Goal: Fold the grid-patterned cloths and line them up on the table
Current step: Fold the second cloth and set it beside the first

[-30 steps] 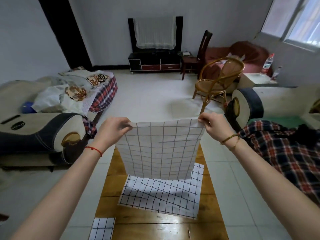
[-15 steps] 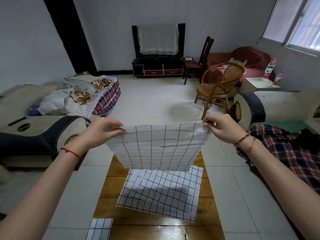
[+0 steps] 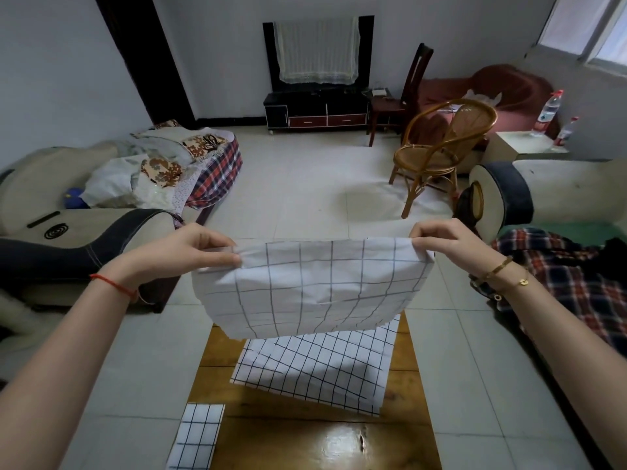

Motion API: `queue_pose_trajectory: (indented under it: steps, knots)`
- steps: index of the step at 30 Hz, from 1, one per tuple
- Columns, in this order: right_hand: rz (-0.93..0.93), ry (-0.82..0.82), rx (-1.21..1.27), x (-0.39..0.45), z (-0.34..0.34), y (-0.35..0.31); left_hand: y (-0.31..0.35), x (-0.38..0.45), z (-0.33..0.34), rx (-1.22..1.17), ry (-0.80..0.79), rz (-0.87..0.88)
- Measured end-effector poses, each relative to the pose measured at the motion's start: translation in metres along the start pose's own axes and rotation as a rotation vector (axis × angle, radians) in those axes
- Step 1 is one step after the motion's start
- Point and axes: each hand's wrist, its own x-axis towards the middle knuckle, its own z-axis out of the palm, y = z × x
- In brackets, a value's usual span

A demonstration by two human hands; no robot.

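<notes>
I hold a white grid-patterned cloth in the air above the far end of the wooden table. My left hand pinches its upper left corner and my right hand pinches its upper right corner. The cloth billows towards me, its lower edge lifted. Beneath it a second grid cloth lies spread flat on the table. A small folded grid cloth sits at the table's near left edge.
A beige sofa piled with fabrics stands at the left, and another sofa with plaid cloth stands at the right. A rattan chair stands on the tiled floor beyond the table. A TV stand is at the back wall.
Both hands have kept their grip on the top corners and dropped slightly. The hanging cloth has swung up and billowed towards me, so it looks shorter than before.
</notes>
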Motion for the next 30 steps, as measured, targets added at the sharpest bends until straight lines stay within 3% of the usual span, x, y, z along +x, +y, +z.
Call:
queue_pose_trajectory:
  steps: [7,19,30]
  knots:
    - [0.132,0.061,0.080,0.030,0.021,0.037,-0.030,0.031,0.002,-0.051,0.024,-0.112]
    - [0.448,0.177,-0.225,0.089,0.106,0.145,-0.167,0.129,0.048,0.065,0.141,-0.228]
    - [0.657,0.151,-0.380,0.112,0.172,0.219,-0.256,0.171,0.101,-0.131,0.239,-0.407]
